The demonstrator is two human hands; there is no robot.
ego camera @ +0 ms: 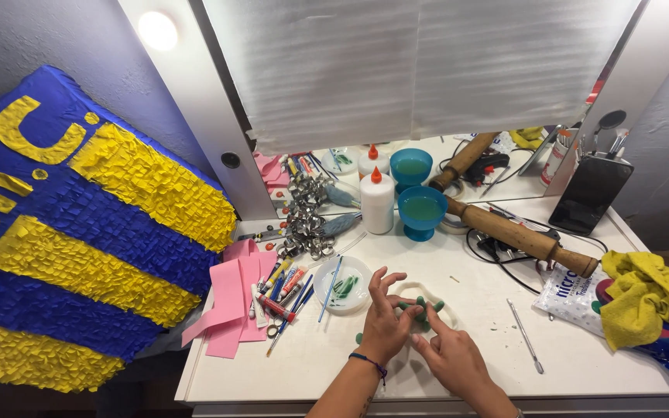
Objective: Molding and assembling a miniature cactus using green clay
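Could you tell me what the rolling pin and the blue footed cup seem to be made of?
The rolling pin looks like wood: brown, matte, grainy, with turned handles. The blue footed cup seems to be plastic, smooth and slightly translucent, though glazed ceramic can't be excluded.

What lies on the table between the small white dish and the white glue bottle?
In the head view, bare table separates small white dish and glue bottle, except a thin white stick.

Head camera looks down, close over the table [311, 364]

A wooden rolling pin [519, 236] lies beside a blue goblet [422, 210] and glue bottle [377, 203].
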